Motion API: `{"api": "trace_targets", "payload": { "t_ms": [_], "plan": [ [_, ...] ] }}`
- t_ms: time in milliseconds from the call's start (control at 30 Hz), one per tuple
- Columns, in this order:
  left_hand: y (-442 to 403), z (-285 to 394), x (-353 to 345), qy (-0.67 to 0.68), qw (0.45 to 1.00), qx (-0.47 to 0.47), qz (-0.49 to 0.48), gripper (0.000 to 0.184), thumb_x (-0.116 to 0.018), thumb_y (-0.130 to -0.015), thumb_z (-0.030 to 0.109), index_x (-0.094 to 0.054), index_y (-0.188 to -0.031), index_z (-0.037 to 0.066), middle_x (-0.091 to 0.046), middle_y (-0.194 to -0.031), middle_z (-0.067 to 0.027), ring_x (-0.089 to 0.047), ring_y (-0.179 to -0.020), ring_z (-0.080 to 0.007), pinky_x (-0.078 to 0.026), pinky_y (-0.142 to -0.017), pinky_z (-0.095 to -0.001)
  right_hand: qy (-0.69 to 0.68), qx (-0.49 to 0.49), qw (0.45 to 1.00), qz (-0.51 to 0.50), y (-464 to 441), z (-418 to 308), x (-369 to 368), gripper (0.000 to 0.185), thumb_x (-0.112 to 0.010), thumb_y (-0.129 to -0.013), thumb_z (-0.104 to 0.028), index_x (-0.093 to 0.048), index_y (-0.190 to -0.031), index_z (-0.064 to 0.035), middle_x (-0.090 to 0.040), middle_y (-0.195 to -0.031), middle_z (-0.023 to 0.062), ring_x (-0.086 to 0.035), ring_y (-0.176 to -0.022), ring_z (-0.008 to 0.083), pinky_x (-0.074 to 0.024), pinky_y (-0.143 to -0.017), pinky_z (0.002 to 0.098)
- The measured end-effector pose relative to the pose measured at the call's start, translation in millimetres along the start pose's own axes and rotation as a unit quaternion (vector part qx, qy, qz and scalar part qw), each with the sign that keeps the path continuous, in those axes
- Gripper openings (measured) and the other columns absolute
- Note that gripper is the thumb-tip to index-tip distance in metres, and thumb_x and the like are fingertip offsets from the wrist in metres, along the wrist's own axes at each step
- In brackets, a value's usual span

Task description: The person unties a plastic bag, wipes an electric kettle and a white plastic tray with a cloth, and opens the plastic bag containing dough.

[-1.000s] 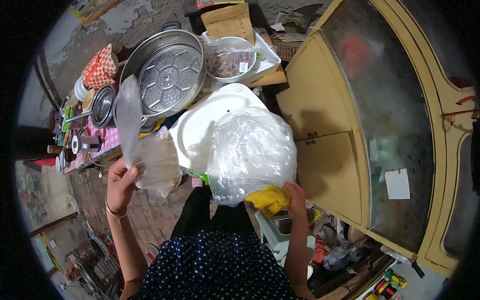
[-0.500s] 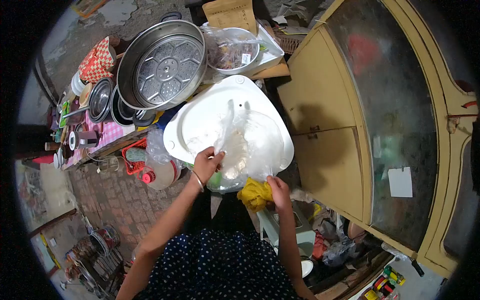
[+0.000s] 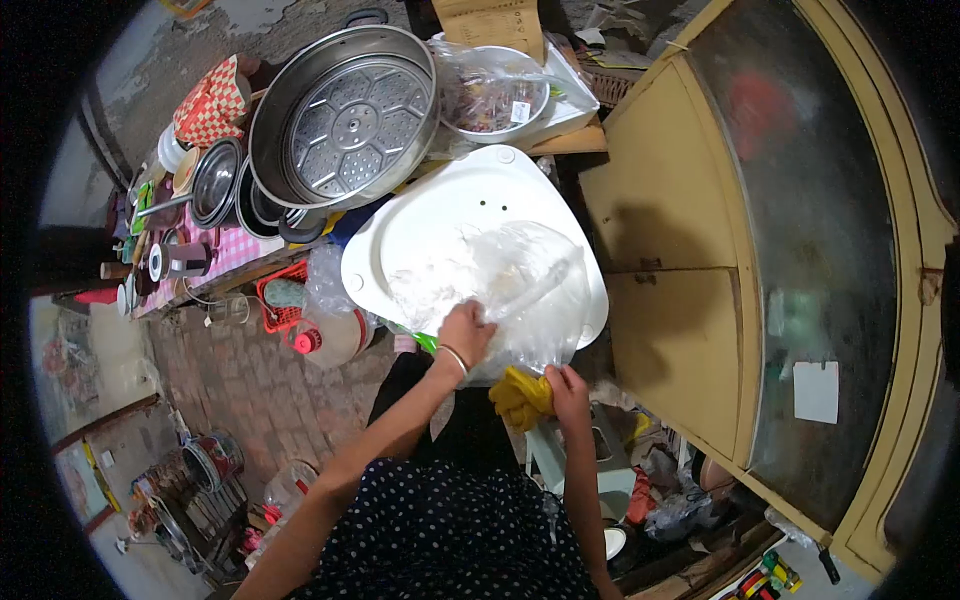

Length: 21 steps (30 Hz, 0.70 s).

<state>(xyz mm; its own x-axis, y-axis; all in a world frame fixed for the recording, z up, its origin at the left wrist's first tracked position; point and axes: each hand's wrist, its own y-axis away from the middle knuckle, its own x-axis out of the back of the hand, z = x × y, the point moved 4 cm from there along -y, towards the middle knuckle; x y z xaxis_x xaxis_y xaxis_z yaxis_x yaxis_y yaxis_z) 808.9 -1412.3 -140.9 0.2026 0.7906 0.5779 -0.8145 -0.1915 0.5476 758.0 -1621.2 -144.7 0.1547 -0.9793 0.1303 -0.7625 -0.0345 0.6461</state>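
Observation:
A white tray with rounded corners lies in front of me, with pale, flour-like smears on its surface. A clear plastic bag is spread over its right and near side, a whitish fold running slantwise across it. My left hand, wearing a bracelet, is closed at the bag's left edge; its fingertips are partly hidden. At the tray's near right edge, my right hand pinches the bag's rim together with a crumpled yellow cloth.
Behind the tray stand a large steel steamer pot and a white bowl with plastic-wrapped contents. Smaller pans sit on the pink checked tablecloth at left. A jug with a red cap is on the floor. A yellow cabinet borders the right.
The whitish fold of the bag has swung from nearly upright to slanting right. My left hand has shifted right over the tray. The whole view has shifted slightly.

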Motion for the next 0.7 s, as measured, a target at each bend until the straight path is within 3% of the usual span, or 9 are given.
{"api": "trace_targets", "payload": {
  "t_ms": [233,333,467,533,567,600,633,667,700],
  "plan": [
    [36.8,55.6,10.6,0.176,0.953,-0.246,0.003,0.017,-0.058,-0.067,-0.001,-0.053,-0.082,-0.006,-0.051,-0.081,-0.0174,-0.053,-0.065,-0.0294,-0.043,-0.058,-0.0330,-0.020,0.040,0.994,0.103,36.9,-20.9,8.8,0.019,-0.055,-0.079,-0.018,-0.057,-0.080,0.0014,-0.056,-0.072,0.0027,-0.048,-0.068,0.0106,-0.0397,-0.064,0.0244],
    [21.0,33.4,24.2,0.166,0.970,-0.168,0.065,0.020,-0.059,-0.064,-0.002,-0.054,-0.083,-0.006,-0.051,-0.083,-0.0177,-0.053,-0.068,-0.0280,-0.043,-0.059,-0.0332,0.048,0.058,0.992,0.100,36.2,-19.0,8.2,0.019,-0.054,-0.079,-0.017,-0.056,-0.078,0.0012,-0.054,-0.069,0.0029,-0.047,-0.066,0.0113,-0.0390,-0.063,0.0253],
    [0.3,-0.9,29.6,-0.081,0.923,-0.259,0.272,0.020,-0.060,-0.063,0.001,-0.055,-0.082,-0.004,-0.051,-0.082,-0.0145,-0.052,-0.080,-0.0264,-0.043,-0.067,-0.0364,0.095,0.081,0.989,0.079,32.2,-18.5,-6.0,0.023,-0.052,-0.082,-0.022,-0.054,-0.083,0.0001,-0.052,-0.074,0.0047,-0.045,-0.070,0.0130,-0.0395,-0.064,0.0278],
    [-27.9,-35.0,-2.7,-0.231,0.966,-0.068,0.090,0.019,-0.050,-0.072,0.010,-0.054,-0.085,-0.003,-0.053,-0.082,-0.0139,-0.050,-0.079,-0.0267,-0.042,-0.070,-0.0383,0.040,-0.037,0.990,0.131,44.1,-29.0,-15.7,0.031,-0.053,-0.082,-0.024,-0.055,-0.100,0.0013,-0.054,-0.093,0.0100,-0.049,-0.086,0.0167,-0.0393,-0.079,0.0292],
    [-28.9,-56.4,-22.6,-0.213,0.937,-0.145,0.236,0.021,-0.044,-0.077,0.013,-0.053,-0.087,-0.003,-0.052,-0.082,-0.0129,-0.050,-0.078,-0.0228,-0.041,-0.071,-0.0341,0.079,-0.003,0.990,0.117,40.3,-24.8,-15.5,0.030,-0.053,-0.082,-0.021,-0.054,-0.101,0.0014,-0.053,-0.095,0.0114,-0.048,-0.086,0.0159,-0.0393,-0.077,0.0282],
    [-27.5,-51.0,-17.4,-0.225,0.965,-0.087,0.099,0.027,-0.043,-0.080,0.014,-0.049,-0.101,-0.003,-0.051,-0.095,-0.0130,-0.049,-0.088,-0.0196,-0.040,-0.078,-0.0306,0.005,0.023,0.993,0.119,25.8,8.0,-8.5,0.028,-0.054,-0.080,-0.019,-0.055,-0.097,0.0040,-0.055,-0.087,0.0105,-0.050,-0.080,0.0158,-0.0406,-0.074,0.0289],
    [-24.6,-71.8,-45.9,-0.201,0.895,-0.187,0.351,0.038,-0.042,-0.083,0.016,-0.039,-0.116,-0.002,-0.047,-0.109,-0.0128,-0.046,-0.100,-0.0171,-0.038,-0.086,-0.0277,0.117,0.129,0.981,0.085,33.1,-1.6,-11.8,0.027,-0.054,-0.081,-0.020,-0.057,-0.097,0.0020,-0.057,-0.090,0.0122,-0.051,-0.082,0.0196,-0.0422,-0.072,0.0305],
    [-29.2,-74.0,-48.7,-0.076,0.981,-0.073,0.165,0.044,-0.042,-0.084,0.022,-0.037,-0.120,-0.002,-0.039,-0.122,-0.0176,-0.035,-0.115,-0.0275,-0.028,-0.097,-0.0378,0.221,0.236,0.944,0.062,45.6,-20.4,-12.0,0.026,-0.054,-0.082,-0.021,-0.058,-0.097,-0.0001,-0.059,-0.092,0.0138,-0.052,-0.083,0.0234,-0.0438,-0.071,0.0321],
    [-27.8,-76.7,-44.4,-0.080,0.978,-0.060,0.182,0.044,-0.042,-0.084,0.022,-0.037,-0.120,-0.002,-0.039,-0.122,-0.0176,-0.035,-0.115,-0.0275,-0.028,-0.097,-0.0378,0.227,0.167,0.950,0.132,43.2,-15.8,-12.9,0.024,-0.053,-0.082,-0.017,-0.058,-0.093,0.0028,-0.059,-0.088,0.0148,-0.052,-0.076,0.0235,-0.0444,-0.066,0.0346]
  ]
}}
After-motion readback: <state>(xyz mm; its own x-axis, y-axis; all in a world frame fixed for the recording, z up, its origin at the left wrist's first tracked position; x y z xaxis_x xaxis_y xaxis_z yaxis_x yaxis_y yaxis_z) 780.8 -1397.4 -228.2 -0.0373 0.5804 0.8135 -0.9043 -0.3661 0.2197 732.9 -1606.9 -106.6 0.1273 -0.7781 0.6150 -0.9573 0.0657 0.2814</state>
